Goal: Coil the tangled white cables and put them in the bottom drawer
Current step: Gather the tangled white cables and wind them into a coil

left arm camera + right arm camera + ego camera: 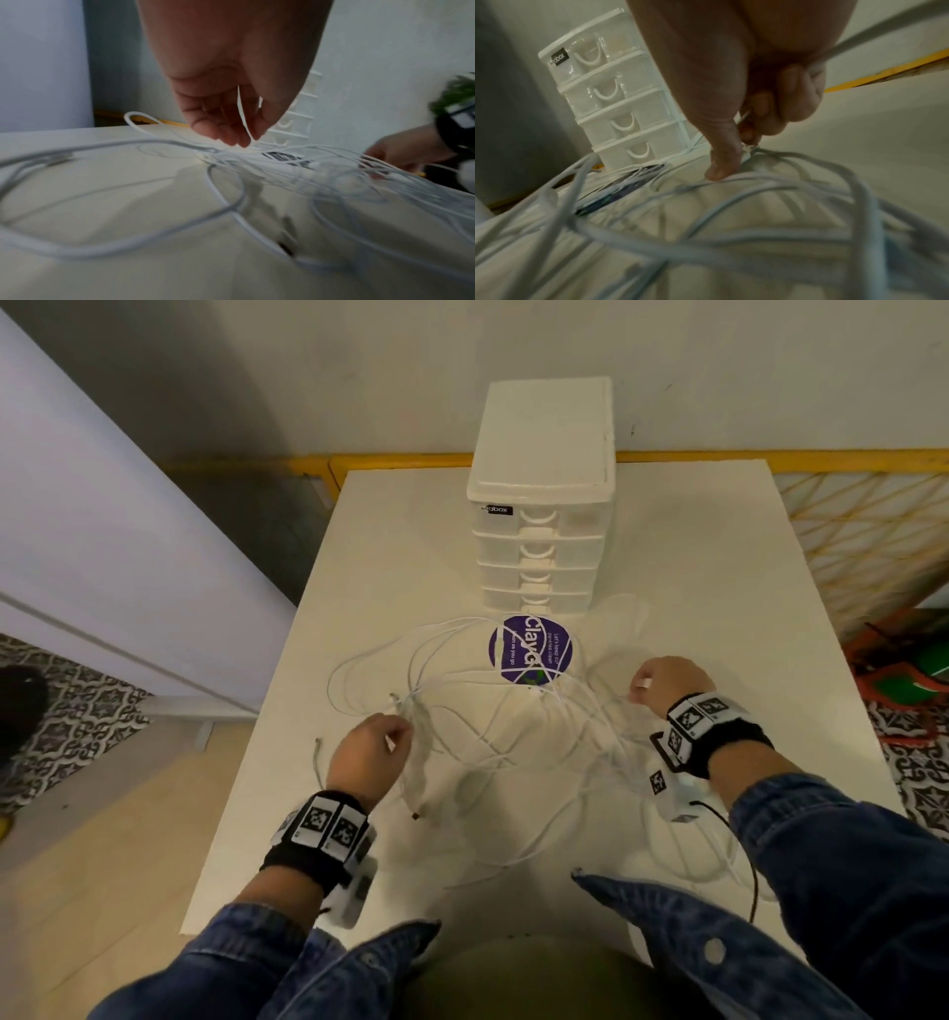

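Observation:
A tangle of white cables (493,747) sprawls over the white table (390,557) between my hands. My left hand (398,737) hovers over the tangle's left side. It pinches one strand, which runs up between the curled fingers (223,130) in the left wrist view. My right hand (644,688) is at the tangle's right side. Its fingers (793,97) curl round a cable whose end shows at the thumb. A white drawer unit (539,505) stands at the table's far side, with its bottom drawer (534,603) pushed in like the others (639,154).
A round purple sticker (529,649) lies on the table under some strands, just in front of the drawers. A yellow lattice panel (862,531) stands to the right, a pale cabinet (102,531) to the left. A red and green object (914,670) sits on the floor.

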{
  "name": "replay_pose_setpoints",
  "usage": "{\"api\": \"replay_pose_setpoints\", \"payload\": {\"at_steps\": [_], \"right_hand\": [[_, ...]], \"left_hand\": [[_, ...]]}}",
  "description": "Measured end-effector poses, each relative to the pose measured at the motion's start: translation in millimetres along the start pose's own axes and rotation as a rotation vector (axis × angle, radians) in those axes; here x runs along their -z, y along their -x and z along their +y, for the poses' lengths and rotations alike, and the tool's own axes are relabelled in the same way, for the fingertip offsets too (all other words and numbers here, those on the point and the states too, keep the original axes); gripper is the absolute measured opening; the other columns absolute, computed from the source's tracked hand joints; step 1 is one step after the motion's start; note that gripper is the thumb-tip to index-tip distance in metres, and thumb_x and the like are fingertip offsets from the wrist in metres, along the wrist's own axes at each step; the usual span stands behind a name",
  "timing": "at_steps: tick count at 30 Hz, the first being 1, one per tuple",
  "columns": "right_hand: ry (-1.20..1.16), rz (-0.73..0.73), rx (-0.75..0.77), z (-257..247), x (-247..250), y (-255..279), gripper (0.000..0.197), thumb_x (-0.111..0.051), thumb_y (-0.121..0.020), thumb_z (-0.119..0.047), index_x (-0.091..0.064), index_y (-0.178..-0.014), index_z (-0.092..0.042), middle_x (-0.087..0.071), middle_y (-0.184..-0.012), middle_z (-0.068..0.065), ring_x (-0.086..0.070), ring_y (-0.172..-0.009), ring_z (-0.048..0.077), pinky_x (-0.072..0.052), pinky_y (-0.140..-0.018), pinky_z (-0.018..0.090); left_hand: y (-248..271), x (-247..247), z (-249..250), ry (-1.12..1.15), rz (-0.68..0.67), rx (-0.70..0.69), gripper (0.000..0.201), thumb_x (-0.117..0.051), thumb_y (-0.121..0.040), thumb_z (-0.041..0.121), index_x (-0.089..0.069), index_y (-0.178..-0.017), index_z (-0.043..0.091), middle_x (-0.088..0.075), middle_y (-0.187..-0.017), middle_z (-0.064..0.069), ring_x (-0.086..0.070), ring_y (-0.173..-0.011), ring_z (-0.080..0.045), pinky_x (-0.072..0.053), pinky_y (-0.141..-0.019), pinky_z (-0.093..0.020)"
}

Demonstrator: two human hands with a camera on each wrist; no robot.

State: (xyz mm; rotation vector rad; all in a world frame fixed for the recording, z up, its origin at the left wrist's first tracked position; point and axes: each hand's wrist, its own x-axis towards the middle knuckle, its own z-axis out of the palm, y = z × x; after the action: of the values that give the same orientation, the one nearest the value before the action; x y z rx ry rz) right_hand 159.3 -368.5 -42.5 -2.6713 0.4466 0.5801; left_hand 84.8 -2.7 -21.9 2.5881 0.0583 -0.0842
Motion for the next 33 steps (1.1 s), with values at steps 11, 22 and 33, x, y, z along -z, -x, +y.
{"api": "replay_pose_setpoints", "payload": {"at_steps": [11,22,33], "right_hand": [[-0.040,0.112,-0.049,6,-14,7,0.031,-0.064,-0.084,-0.027,-0.062,-0.107,-0.005,-0.061,-0.115,0.021,-0.058,-0.103,0.038,-0.045,-0.084,0.041],[-0.505,0.306,0.255,-32,3,59,0.013,-0.066,-0.082,-0.026,-0.065,-0.090,-0.015,-0.064,-0.085,0.003,-0.059,-0.079,0.024,-0.047,-0.074,0.031],[-0.788,0.017,0.615,-88,15,140,0.019,-0.079,-0.070,-0.017,-0.069,-0.084,-0.025,-0.068,-0.080,-0.011,-0.060,-0.071,0.002,-0.045,-0.068,0.016]], "left_hand": [[-29,36,-65,-0.154,-0.017,0.547,0.035,-0.057,-0.088,0.018,-0.053,-0.121,0.004,-0.050,-0.125,-0.022,-0.055,-0.108,-0.041,-0.045,-0.090,-0.044],[-8,27,-67,0.037,-0.057,0.460,0.023,-0.060,-0.087,0.015,-0.062,-0.106,0.003,-0.064,-0.109,-0.018,-0.058,-0.101,-0.033,-0.042,-0.082,-0.032],[-3,1,101,0.223,-0.221,-0.642,0.049,-0.056,-0.084,0.034,-0.054,-0.127,0.009,-0.055,-0.120,0.005,-0.048,-0.113,-0.008,-0.035,-0.100,-0.019]]}}
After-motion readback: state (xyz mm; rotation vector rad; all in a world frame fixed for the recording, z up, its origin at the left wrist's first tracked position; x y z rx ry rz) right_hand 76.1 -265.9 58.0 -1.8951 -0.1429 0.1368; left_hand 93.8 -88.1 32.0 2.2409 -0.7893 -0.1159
